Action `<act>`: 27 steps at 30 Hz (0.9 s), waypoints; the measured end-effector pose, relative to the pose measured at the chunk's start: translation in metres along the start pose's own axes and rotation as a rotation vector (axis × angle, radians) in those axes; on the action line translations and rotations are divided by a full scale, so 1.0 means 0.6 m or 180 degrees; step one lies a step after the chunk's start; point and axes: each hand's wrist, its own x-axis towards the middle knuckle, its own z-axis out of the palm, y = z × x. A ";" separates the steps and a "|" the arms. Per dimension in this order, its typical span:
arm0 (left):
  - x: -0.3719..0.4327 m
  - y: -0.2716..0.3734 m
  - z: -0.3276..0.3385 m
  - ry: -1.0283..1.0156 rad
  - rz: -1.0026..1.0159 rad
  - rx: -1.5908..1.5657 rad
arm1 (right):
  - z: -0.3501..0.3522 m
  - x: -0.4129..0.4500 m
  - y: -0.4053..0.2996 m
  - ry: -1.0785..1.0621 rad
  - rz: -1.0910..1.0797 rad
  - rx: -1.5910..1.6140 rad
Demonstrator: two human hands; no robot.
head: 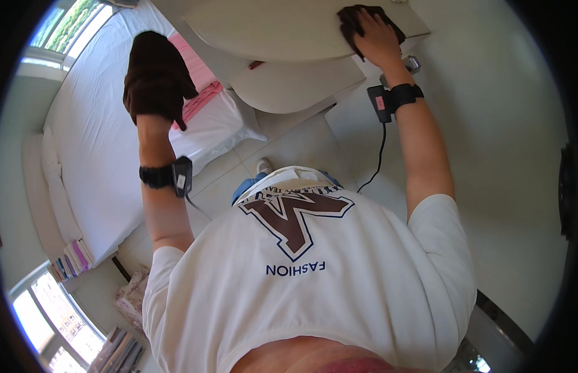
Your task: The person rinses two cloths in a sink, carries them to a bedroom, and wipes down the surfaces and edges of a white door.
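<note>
A dark brown cloth [156, 74] covers my left hand [154, 109] down to the wrist. Its fingers are hidden beneath the fabric, so their pose does not show. This hand is held up in front of the bed, left of the white furniture. On the right, my right hand [378, 44] lies over another dark brown cloth [350, 29], its fingers spread across the folds. That cloth is bunched on the right end of the pale, curved top [270, 32] of the furniture.
A lower curved surface [289, 88] juts out under the top, with a small reddish-brown object [256, 65] between them. Left stands a bed with a white sheet [93, 121] and folded pink bedding [202, 100]. A black cable [381, 154] hangs from my right wrist device. A pale wall [498, 140] rises at right.
</note>
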 end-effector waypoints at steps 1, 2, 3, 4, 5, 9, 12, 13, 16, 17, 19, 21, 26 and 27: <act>0.052 -0.013 0.038 -0.0010 -0.0333 -0.0130 | 0.017 -0.009 -0.014 0.0311 -0.0307 0.0132; 0.097 -0.034 0.073 0.0006 -0.0709 -0.0223 | -0.013 -0.025 -0.067 0.0347 -0.0460 0.0308; 0.121 -0.048 0.096 -0.0060 -0.1355 -0.0861 | -0.091 -0.040 -0.124 0.0324 -0.0650 0.0786; 0.135 -0.020 0.104 -0.0712 -0.1106 -0.0354 | -0.101 -0.034 -0.148 0.0386 -0.0756 0.0979; 0.138 0.006 0.135 -0.1391 -0.0840 0.0098 | -0.099 -0.036 -0.157 0.0425 -0.0835 0.1132; 0.092 0.104 0.232 -0.1964 0.2161 0.1209 | -0.064 -0.054 -0.065 -0.0032 0.0033 0.0663; 0.078 0.084 0.250 -0.1870 0.2467 0.1342 | -0.026 -0.048 0.045 -0.0214 0.0409 0.0679; 0.093 0.069 0.247 -0.1880 0.2313 0.1241 | -0.019 -0.033 0.056 -0.0180 0.0430 0.0659; 0.155 -0.008 0.193 -0.1688 0.1842 0.1686 | -0.017 -0.009 0.055 -0.0734 0.0506 0.0215; 0.185 -0.054 0.184 -0.1544 0.1712 0.1878 | -0.028 0.004 0.045 -0.0709 0.0521 0.0176; 0.228 -0.114 0.169 -0.1468 0.1224 0.1769 | -0.060 0.015 0.010 -0.0752 0.0865 0.0420; 0.208 -0.102 0.169 -0.1435 0.1205 0.2231 | -0.060 0.022 -0.025 -0.0801 0.0482 0.0396; 0.119 0.031 0.206 -0.1825 0.1710 0.2059 | -0.049 -0.009 -0.106 0.0163 -0.0811 0.0800; 0.100 0.059 0.207 -0.1951 0.1750 0.1931 | -0.053 -0.019 -0.102 0.0163 -0.0895 0.1106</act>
